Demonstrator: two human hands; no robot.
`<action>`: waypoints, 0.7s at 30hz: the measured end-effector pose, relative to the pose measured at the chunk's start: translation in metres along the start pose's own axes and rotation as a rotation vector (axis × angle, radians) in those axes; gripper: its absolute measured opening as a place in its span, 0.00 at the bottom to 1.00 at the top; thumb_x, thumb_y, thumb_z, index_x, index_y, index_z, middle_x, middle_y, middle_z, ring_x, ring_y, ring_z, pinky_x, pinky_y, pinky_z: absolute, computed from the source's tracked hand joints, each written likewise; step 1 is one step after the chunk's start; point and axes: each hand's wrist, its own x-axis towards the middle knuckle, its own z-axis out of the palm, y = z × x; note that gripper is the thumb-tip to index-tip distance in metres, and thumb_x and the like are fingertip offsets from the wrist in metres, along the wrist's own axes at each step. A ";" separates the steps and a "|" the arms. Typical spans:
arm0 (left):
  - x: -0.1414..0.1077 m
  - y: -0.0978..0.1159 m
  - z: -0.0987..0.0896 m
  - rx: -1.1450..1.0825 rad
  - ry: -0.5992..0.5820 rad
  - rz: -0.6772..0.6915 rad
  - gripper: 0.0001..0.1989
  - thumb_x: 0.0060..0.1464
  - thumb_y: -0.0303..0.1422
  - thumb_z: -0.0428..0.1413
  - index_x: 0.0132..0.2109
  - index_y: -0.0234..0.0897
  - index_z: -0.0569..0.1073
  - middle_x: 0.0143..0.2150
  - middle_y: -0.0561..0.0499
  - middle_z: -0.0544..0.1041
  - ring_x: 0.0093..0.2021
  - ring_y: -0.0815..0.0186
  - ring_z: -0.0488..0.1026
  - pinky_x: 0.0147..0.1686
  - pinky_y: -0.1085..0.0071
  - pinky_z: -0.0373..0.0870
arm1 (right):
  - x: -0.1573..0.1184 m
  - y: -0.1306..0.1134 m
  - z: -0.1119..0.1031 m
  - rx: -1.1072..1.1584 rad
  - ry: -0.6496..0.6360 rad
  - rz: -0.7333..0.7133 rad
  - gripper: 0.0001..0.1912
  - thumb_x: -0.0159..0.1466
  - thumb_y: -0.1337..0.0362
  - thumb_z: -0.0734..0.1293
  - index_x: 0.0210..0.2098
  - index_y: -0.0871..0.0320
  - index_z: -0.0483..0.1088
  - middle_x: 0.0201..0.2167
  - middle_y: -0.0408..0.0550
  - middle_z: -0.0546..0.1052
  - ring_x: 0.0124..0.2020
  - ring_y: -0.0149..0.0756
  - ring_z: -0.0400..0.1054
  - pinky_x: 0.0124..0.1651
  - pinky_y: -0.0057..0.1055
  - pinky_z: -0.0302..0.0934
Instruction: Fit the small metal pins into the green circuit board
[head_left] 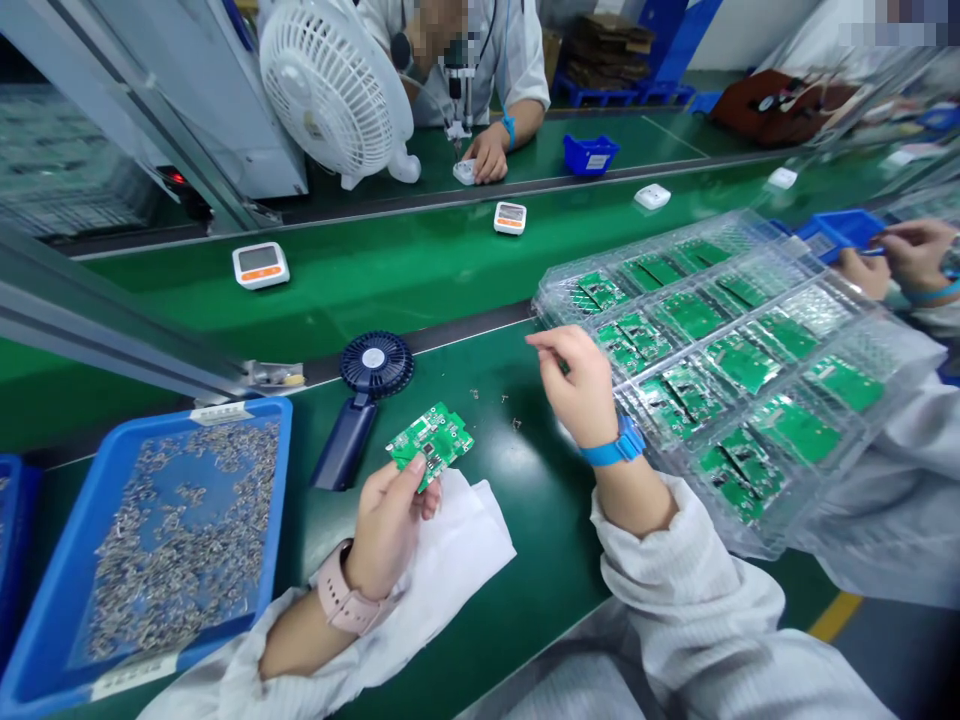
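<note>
My left hand [390,520] pinches a green circuit board [431,440] by its near edge, thumb on top, component side up. Over the bench stands my right hand [576,385], its fingers curled together at the near left corner of the clear tray. Whatever its fingertips hold, if anything, is too small to make out. Several tiny metal parts [516,424] lie on the green bench between my hands. Several green boards [742,360] fill the compartments of the clear plastic tray [787,535] at right. Under my left hand is a white cloth or paper [472,530].
A blue bin [281,480] of small metal parts stands at left, beside a dark handheld fan [345,440]. White devices [260,265] sit along the green conveyor [390,250]. Beyond it are a white fan [330,90] and a person's hand [489,152]. Another person's hands [919,255] are at right.
</note>
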 end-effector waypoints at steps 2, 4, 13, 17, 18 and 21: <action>0.000 0.000 0.000 -0.014 0.001 -0.006 0.22 0.43 0.47 0.65 0.20 0.34 0.68 0.17 0.53 0.68 0.19 0.72 0.63 0.19 0.75 0.57 | -0.001 -0.006 -0.012 0.118 0.095 0.006 0.12 0.67 0.67 0.59 0.44 0.54 0.72 0.39 0.49 0.74 0.41 0.38 0.69 0.43 0.38 0.65; 0.000 0.000 0.000 -0.028 0.006 -0.012 0.23 0.41 0.48 0.65 0.20 0.34 0.68 0.17 0.53 0.69 0.19 0.72 0.63 0.19 0.75 0.57 | -0.004 -0.011 -0.022 0.174 0.264 -0.027 0.10 0.67 0.65 0.60 0.44 0.53 0.71 0.37 0.48 0.73 0.38 0.38 0.70 0.38 0.38 0.66; 0.001 0.001 -0.001 -0.033 0.033 -0.040 0.25 0.35 0.51 0.68 0.20 0.33 0.69 0.17 0.53 0.70 0.18 0.72 0.64 0.19 0.75 0.58 | -0.020 -0.022 -0.052 -0.055 0.388 -0.097 0.12 0.67 0.68 0.58 0.44 0.52 0.71 0.37 0.48 0.75 0.38 0.39 0.71 0.38 0.39 0.68; 0.002 -0.001 -0.002 -0.029 0.018 -0.034 0.24 0.38 0.51 0.67 0.21 0.33 0.70 0.18 0.53 0.71 0.19 0.72 0.65 0.19 0.76 0.59 | -0.058 -0.019 -0.041 -0.309 -0.168 0.118 0.17 0.67 0.69 0.57 0.53 0.58 0.68 0.50 0.55 0.74 0.52 0.44 0.68 0.56 0.47 0.65; 0.003 -0.002 -0.003 -0.025 0.008 -0.029 0.24 0.39 0.51 0.66 0.21 0.33 0.70 0.18 0.53 0.71 0.19 0.72 0.64 0.19 0.76 0.59 | -0.069 -0.016 -0.036 -0.366 -0.209 0.152 0.18 0.67 0.70 0.57 0.55 0.60 0.67 0.53 0.58 0.72 0.55 0.46 0.66 0.58 0.49 0.64; 0.004 -0.007 -0.006 -0.008 -0.027 -0.014 0.23 0.44 0.50 0.64 0.22 0.33 0.70 0.19 0.53 0.71 0.19 0.73 0.64 0.20 0.76 0.60 | -0.091 -0.002 -0.017 -0.484 -0.248 0.164 0.21 0.66 0.71 0.55 0.57 0.66 0.65 0.57 0.64 0.67 0.59 0.52 0.62 0.61 0.53 0.61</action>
